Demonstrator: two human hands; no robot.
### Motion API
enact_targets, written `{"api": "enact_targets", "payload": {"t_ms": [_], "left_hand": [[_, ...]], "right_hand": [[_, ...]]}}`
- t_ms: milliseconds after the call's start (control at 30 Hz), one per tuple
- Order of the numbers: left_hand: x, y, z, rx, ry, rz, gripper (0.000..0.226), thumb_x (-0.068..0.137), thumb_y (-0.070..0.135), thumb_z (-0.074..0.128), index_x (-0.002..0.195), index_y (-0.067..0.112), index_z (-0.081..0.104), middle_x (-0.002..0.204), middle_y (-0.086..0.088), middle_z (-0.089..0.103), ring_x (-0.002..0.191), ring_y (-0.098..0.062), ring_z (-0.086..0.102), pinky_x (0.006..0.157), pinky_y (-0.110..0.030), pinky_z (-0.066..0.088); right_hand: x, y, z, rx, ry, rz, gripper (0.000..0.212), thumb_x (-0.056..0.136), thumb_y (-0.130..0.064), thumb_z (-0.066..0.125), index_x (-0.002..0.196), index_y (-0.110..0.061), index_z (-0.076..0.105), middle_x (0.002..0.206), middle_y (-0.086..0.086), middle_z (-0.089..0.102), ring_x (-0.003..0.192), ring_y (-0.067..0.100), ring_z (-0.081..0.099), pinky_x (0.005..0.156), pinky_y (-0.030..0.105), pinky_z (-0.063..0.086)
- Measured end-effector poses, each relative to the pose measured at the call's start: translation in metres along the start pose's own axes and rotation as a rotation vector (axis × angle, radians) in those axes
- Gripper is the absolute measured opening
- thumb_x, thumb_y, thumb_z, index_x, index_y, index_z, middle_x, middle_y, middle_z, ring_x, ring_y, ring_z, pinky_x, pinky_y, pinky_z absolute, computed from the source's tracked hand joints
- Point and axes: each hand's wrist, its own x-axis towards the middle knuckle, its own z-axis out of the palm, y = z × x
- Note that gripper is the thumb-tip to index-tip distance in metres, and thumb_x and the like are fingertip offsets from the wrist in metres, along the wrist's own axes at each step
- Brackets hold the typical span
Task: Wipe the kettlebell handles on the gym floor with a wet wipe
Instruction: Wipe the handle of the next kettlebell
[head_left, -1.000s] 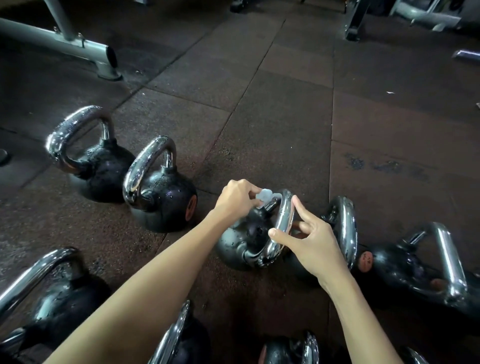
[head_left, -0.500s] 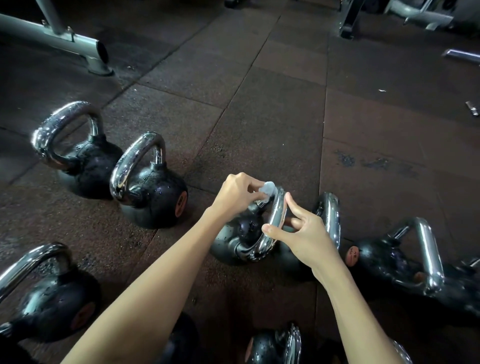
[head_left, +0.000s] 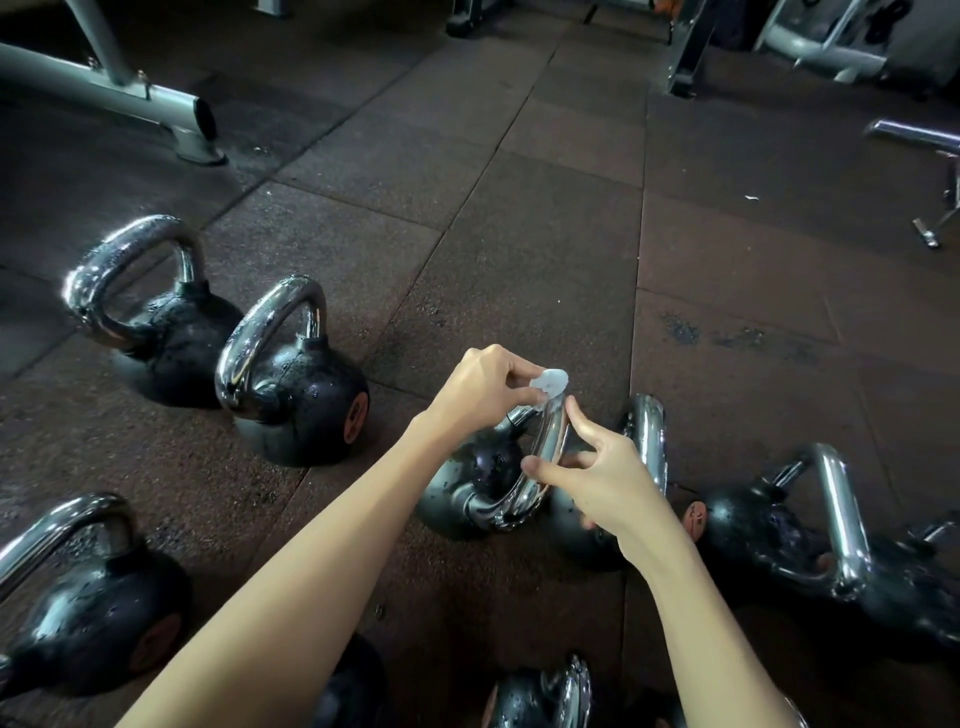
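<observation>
A black kettlebell (head_left: 462, 499) with a chrome handle (head_left: 545, 447) stands on the rubber gym floor in the lower middle. My left hand (head_left: 483, 389) pinches a small balled white wet wipe (head_left: 551, 383) against the top of that handle. My right hand (head_left: 597, 483) pinches the same handle lower down between thumb and forefinger, the other fingers curled behind it. Several more chrome-handled kettlebells stand around: two at the left (head_left: 306, 389) (head_left: 171, 332), one just behind my right hand (head_left: 647, 441), another at the right (head_left: 769, 530).
More kettlebells sit at the lower left (head_left: 88, 608) and bottom edge (head_left: 540, 696). A grey machine base bar (head_left: 119, 93) lies at the upper left; machine frames and a chrome bar (head_left: 914, 135) stand at the upper right. Dark rubber tiles (head_left: 519, 234) stretch ahead.
My left hand has slid the wipe from the handle's near side up onto its top. My right hand keeps its pinch on the handle. The camera has shifted slightly.
</observation>
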Motion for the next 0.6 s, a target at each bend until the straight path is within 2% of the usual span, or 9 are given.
{"api": "enact_targets", "payload": {"t_ms": [67,133,167,267,367,400,467,533,600], "left_hand": [[0.003,0.004,-0.003,0.01,-0.049,-0.018,0.021,0.087,0.026,0.082,0.108,0.032,0.083,0.08,0.009,0.076,0.075,-0.002,0.063,0.072,-0.016,0.049],[0.002,0.007,-0.006,0.035,-0.08,-0.018,0.023,0.086,0.029,0.084,0.109,0.033,0.082,0.081,0.005,0.077,0.079,-0.007,0.067,0.073,-0.014,0.048],[-0.001,0.007,-0.007,0.041,-0.096,-0.019,0.026,0.085,0.03,0.085,0.11,0.032,0.082,0.083,0.005,0.078,0.082,-0.007,0.068,0.073,-0.011,0.047],[-0.018,0.006,-0.003,0.059,-0.134,-0.031,0.032,0.082,0.034,0.087,0.113,0.029,0.081,0.081,0.013,0.074,0.074,0.003,0.064,0.066,-0.006,0.041],[-0.027,0.002,0.006,0.066,-0.09,-0.021,0.035,0.083,0.035,0.086,0.116,0.025,0.08,0.078,0.014,0.07,0.067,0.01,0.06,0.061,-0.001,0.037],[-0.028,0.002,0.008,0.05,-0.074,-0.026,0.033,0.084,0.033,0.085,0.115,0.023,0.081,0.081,0.01,0.073,0.074,0.011,0.064,0.062,0.0,0.038],[-0.031,0.002,0.013,0.032,-0.061,-0.035,0.032,0.085,0.033,0.084,0.115,0.022,0.081,0.103,0.005,0.079,0.089,0.009,0.067,0.072,0.0,0.044],[-0.04,0.002,0.013,0.032,-0.065,-0.021,0.03,0.085,0.032,0.084,0.113,0.021,0.081,0.121,0.008,0.076,0.083,0.016,0.062,0.075,-0.001,0.045],[-0.05,-0.004,0.01,-0.004,-0.093,0.0,0.023,0.086,0.026,0.084,0.108,0.019,0.083,0.116,0.012,0.076,0.068,0.024,0.056,0.065,0.001,0.039]], "right_hand": [[0.002,0.002,0.003,0.023,0.019,0.036,0.096,0.083,-0.029,0.085,0.155,-0.05,0.027,0.056,-0.016,0.061,0.052,0.009,0.043,0.047,0.03,0.037],[0.003,0.004,0.003,0.044,0.03,0.055,0.091,0.086,-0.022,0.081,0.155,-0.05,0.029,0.058,-0.015,0.061,0.055,0.01,0.044,0.044,0.028,0.036],[0.003,0.004,0.002,0.052,0.032,0.066,0.089,0.087,-0.017,0.077,0.155,-0.049,0.03,0.062,-0.009,0.06,0.056,0.012,0.045,0.043,0.028,0.036],[0.005,0.007,-0.003,0.057,0.02,0.097,0.086,0.089,-0.008,0.067,0.157,-0.046,0.03,0.078,0.008,0.054,0.056,0.016,0.047,0.04,0.027,0.035],[0.009,0.007,-0.006,0.069,0.017,0.123,0.083,0.093,-0.004,0.06,0.158,-0.045,0.028,0.08,0.01,0.056,0.053,0.014,0.048,0.038,0.025,0.036],[0.01,0.007,-0.008,0.087,0.009,0.131,0.083,0.095,-0.003,0.059,0.158,-0.045,0.027,0.078,0.008,0.057,0.052,0.013,0.047,0.037,0.025,0.036],[0.012,0.007,-0.011,0.124,-0.032,0.144,0.085,0.096,-0.003,0.062,0.159,-0.045,0.024,0.067,0.002,0.057,0.051,0.011,0.047,0.039,0.025,0.037],[0.014,0.009,-0.014,0.156,-0.076,0.146,0.088,0.096,-0.005,0.067,0.16,-0.045,0.021,0.058,-0.005,0.053,0.054,0.011,0.047,0.044,0.027,0.04],[0.014,0.01,-0.016,0.17,-0.099,0.137,0.089,0.096,-0.006,0.069,0.16,-0.044,0.02,0.065,-0.003,0.051,0.056,0.011,0.047,0.047,0.028,0.042]]}}
